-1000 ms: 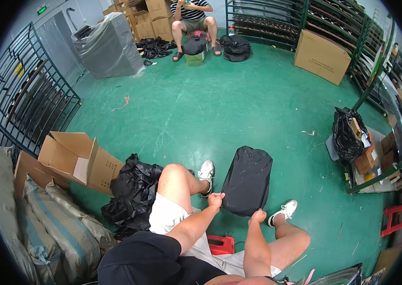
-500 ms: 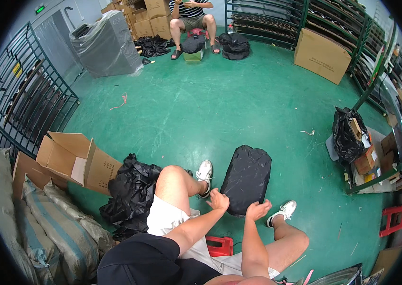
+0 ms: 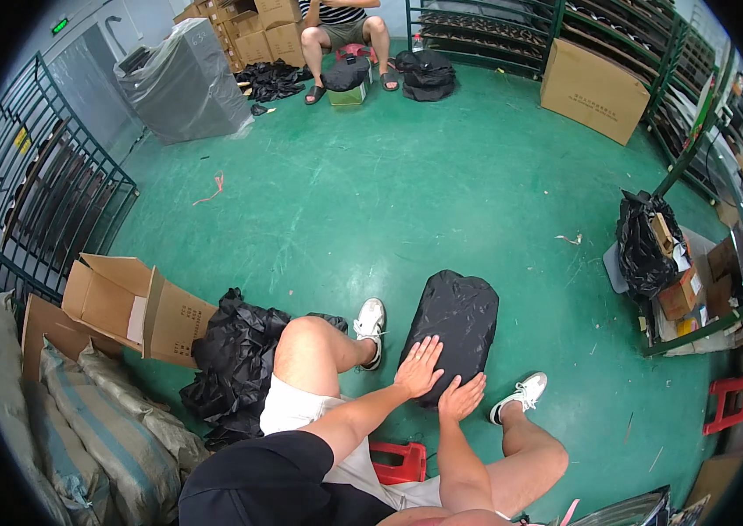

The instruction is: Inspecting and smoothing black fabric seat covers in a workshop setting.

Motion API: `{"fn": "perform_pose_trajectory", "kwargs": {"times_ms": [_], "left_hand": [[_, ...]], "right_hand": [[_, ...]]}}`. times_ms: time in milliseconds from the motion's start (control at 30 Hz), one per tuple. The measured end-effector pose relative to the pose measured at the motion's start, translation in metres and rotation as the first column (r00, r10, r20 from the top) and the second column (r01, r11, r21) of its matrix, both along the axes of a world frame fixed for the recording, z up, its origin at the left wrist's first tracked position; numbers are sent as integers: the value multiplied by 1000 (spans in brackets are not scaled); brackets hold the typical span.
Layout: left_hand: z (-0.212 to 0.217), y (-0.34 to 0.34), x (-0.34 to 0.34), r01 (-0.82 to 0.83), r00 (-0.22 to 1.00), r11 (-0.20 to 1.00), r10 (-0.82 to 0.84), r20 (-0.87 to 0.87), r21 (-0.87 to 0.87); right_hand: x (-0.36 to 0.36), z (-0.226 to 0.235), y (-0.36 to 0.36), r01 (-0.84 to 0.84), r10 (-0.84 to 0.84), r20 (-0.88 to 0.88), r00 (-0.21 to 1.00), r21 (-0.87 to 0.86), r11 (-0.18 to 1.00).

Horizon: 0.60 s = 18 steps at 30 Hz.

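Note:
A long, rounded bundle in black plastic (image 3: 455, 316) lies on the green floor between my feet. My left hand (image 3: 421, 368) rests flat on its near left part, fingers stretched out. Over the near right end lies my right hand (image 3: 462, 398), also flat with its fingers extended. Neither hand grips anything. What is inside the black wrapping is hidden.
A heap of black plastic bags (image 3: 235, 359) lies left of my leg, beside an opened cardboard box (image 3: 180, 320) and stuffed woven sacks (image 3: 100, 421). I sit on a red stool (image 3: 400, 463). A shelf cart (image 3: 692, 337) stands right. Another person (image 3: 342, 35) sits far ahead.
Both hands have come from the sides of the bundle onto its top, with fingers straightened flat. The view has shifted slightly; the bundle stays in about the same place.

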<state>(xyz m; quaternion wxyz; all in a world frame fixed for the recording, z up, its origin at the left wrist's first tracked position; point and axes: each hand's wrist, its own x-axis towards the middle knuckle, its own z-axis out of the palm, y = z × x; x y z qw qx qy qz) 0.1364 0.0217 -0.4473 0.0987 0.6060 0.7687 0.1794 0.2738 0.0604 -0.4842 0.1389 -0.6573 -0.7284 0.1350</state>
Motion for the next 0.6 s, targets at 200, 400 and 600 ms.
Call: {"fn": "perform_pose_trajectory", "kwargs": {"times_ms": [200,400,600], "left_hand": [[-4,0,2,6,996,993,-16,-85,-116],[5,3,1,2,996,986,-17,-85,-166],[9,4,1,3,996,981,-21,-92,-193]], "right_hand": [[-1,-5,-5,80,-72,-121,990,59,995],[-5,-6,-3,77,-66,-116,991,92,993],[-5,-6,-3,76,-65,-110,992,102,992]]}}
